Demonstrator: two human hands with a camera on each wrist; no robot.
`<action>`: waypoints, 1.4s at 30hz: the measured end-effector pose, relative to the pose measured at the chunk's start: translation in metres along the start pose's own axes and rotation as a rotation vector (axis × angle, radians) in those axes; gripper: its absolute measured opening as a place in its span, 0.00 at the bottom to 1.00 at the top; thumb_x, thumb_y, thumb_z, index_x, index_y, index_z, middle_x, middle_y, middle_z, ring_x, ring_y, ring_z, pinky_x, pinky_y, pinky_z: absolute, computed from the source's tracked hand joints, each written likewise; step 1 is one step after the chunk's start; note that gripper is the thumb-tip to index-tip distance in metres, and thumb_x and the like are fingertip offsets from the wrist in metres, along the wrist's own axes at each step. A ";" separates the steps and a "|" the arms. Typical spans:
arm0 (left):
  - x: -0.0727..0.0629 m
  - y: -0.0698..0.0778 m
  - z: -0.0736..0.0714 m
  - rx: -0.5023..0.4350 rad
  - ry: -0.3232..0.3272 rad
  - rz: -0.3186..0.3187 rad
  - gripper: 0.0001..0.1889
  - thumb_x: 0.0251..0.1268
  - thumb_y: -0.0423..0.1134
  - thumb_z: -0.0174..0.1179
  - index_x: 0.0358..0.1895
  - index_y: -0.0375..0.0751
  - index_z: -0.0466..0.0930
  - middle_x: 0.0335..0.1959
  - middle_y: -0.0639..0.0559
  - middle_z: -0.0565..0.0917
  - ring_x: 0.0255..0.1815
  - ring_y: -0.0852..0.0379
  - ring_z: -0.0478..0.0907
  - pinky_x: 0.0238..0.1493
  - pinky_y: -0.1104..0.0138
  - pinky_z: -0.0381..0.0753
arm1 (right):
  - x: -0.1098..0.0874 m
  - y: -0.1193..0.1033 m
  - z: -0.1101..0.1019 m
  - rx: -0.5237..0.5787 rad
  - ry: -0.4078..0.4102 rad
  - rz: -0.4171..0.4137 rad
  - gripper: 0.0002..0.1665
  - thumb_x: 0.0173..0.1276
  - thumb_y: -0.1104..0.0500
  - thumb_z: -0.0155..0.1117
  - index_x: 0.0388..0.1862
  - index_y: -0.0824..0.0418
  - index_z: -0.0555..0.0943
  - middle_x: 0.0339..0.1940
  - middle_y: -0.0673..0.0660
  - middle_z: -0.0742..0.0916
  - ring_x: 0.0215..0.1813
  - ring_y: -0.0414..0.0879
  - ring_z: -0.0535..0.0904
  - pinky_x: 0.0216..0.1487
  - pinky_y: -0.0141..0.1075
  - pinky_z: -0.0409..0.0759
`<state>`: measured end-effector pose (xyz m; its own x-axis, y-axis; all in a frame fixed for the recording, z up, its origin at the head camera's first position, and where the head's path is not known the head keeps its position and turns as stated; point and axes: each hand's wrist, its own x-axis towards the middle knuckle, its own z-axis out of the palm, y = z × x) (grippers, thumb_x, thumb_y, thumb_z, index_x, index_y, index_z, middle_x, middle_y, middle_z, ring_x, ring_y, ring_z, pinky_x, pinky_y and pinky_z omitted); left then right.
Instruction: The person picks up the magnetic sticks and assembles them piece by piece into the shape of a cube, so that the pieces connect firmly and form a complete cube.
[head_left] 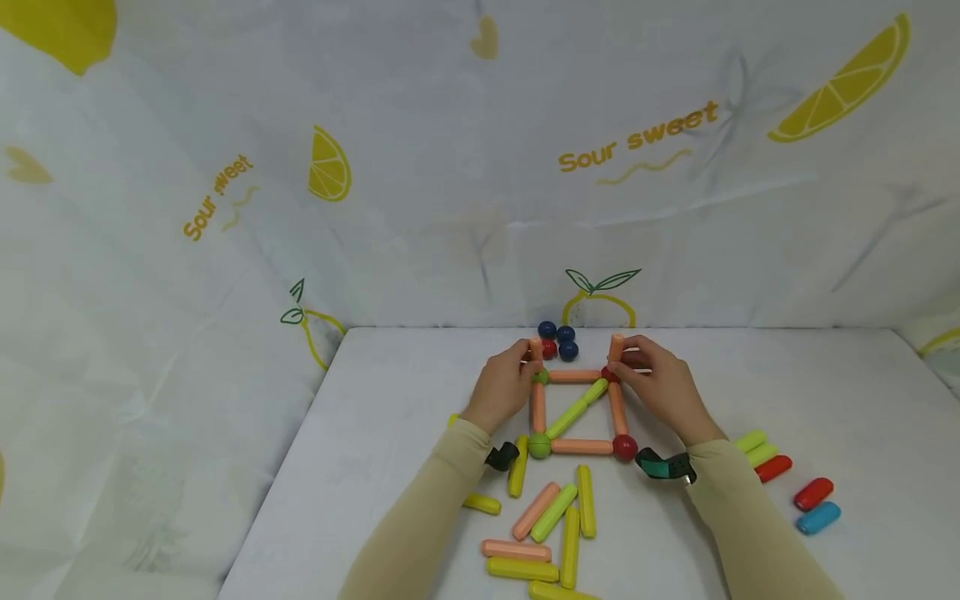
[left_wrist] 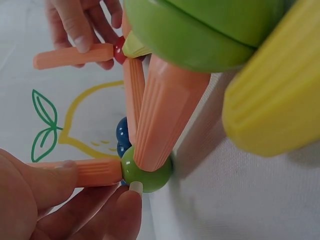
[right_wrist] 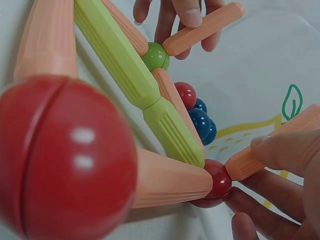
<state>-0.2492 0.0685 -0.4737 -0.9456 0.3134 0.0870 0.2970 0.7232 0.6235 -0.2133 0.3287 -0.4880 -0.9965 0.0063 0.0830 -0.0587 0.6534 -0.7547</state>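
Note:
A square of orange sticks [head_left: 582, 447] lies on the white table, with balls at its corners and a yellow-green diagonal [head_left: 573, 411] made of two sticks end to end. At the far left corner my left hand [head_left: 506, 383] pinches an upright orange stick [left_wrist: 97, 171], whose lower end touches a green ball [left_wrist: 145, 172]. Over the far right corner, my right hand [head_left: 663, 387] pinches another upright orange stick [right_wrist: 250, 162] that meets a red ball [right_wrist: 220, 180]. The near corners carry a green ball [head_left: 540, 446] on the left and a red ball [head_left: 625, 447] on the right.
Behind the square sit several blue balls [head_left: 568, 351] and one red ball [head_left: 550, 349]. Loose yellow sticks [head_left: 522, 569] and orange sticks [head_left: 516, 550] lie nearer. By the right forearm are green, red and blue short sticks [head_left: 818, 518]. A patterned cloth [head_left: 450, 250] hangs behind.

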 end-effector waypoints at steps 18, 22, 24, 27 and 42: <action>-0.005 -0.009 0.004 0.021 -0.025 -0.060 0.12 0.86 0.44 0.58 0.59 0.44 0.83 0.54 0.50 0.91 0.34 0.60 0.79 0.35 0.71 0.76 | 0.000 -0.002 0.008 -0.014 -0.031 0.032 0.20 0.83 0.53 0.64 0.67 0.60 0.79 0.62 0.69 0.89 0.68 0.68 0.84 0.68 0.67 0.79; -0.007 -0.009 0.003 0.035 -0.028 -0.071 0.11 0.85 0.44 0.58 0.58 0.46 0.83 0.54 0.51 0.91 0.36 0.60 0.80 0.37 0.69 0.78 | -0.001 -0.003 0.009 -0.013 -0.040 0.039 0.21 0.83 0.52 0.64 0.67 0.60 0.79 0.63 0.68 0.89 0.69 0.68 0.83 0.67 0.67 0.80; -0.007 -0.009 0.003 0.050 -0.029 -0.068 0.11 0.86 0.44 0.57 0.59 0.47 0.83 0.56 0.52 0.91 0.39 0.60 0.81 0.41 0.68 0.81 | -0.001 -0.004 0.009 -0.013 -0.041 0.037 0.21 0.83 0.52 0.64 0.68 0.60 0.79 0.63 0.68 0.89 0.69 0.68 0.83 0.67 0.67 0.80; -0.006 -0.009 0.003 0.061 -0.027 -0.054 0.11 0.86 0.44 0.57 0.60 0.47 0.84 0.56 0.53 0.91 0.42 0.60 0.83 0.45 0.66 0.83 | -0.002 -0.006 0.008 -0.015 -0.041 0.030 0.21 0.83 0.53 0.64 0.68 0.61 0.79 0.62 0.69 0.89 0.68 0.68 0.83 0.67 0.67 0.80; -0.064 -0.005 -0.026 0.134 -0.038 0.044 0.24 0.83 0.49 0.61 0.74 0.44 0.77 0.64 0.47 0.87 0.61 0.51 0.87 0.61 0.57 0.87 | -0.038 -0.026 -0.020 -0.098 0.055 0.043 0.34 0.80 0.52 0.67 0.76 0.66 0.72 0.68 0.72 0.82 0.65 0.69 0.81 0.64 0.65 0.83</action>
<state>-0.1932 0.0288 -0.4623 -0.9264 0.3677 0.0809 0.3553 0.7831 0.5103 -0.1731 0.3268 -0.4582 -0.9931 0.0759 0.0892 -0.0069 0.7226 -0.6912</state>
